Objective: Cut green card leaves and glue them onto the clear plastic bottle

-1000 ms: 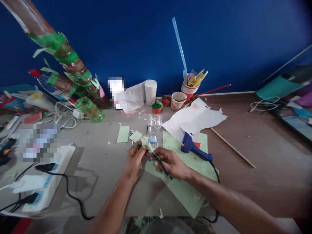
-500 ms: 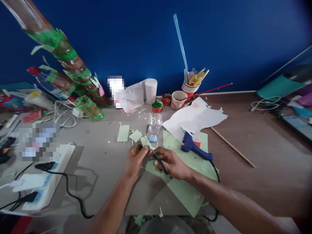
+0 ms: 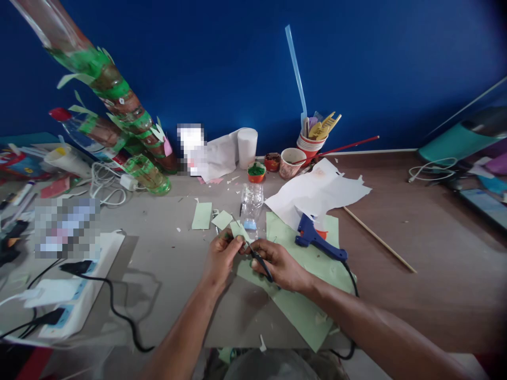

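Note:
My left hand (image 3: 220, 259) pinches a small piece of pale green paper (image 3: 238, 230) above the table. My right hand (image 3: 280, 265) is closed round black-handled scissors (image 3: 259, 258), whose blades point up-left into the paper piece. Both hands hover over the near left corner of a large pale green sheet (image 3: 304, 279). A blue glue gun (image 3: 317, 240) lies on that sheet just right of my right hand. A clear plastic bottle (image 3: 251, 204) lies just beyond the hands.
Two green paper scraps (image 3: 202, 215) lie left of the bottle. White paper (image 3: 317, 193), cups of tools (image 3: 310, 140), small paint pots (image 3: 255, 172) and a white roll (image 3: 246, 148) stand behind. A painted bottle tree (image 3: 114, 113) leans at the left. A power strip (image 3: 71, 295) with cables sits near left. A wooden stick (image 3: 378, 239) lies at right.
The paper piece in my left hand has turned and dropped slightly against the scissors. Both hands stay in nearly the same place.

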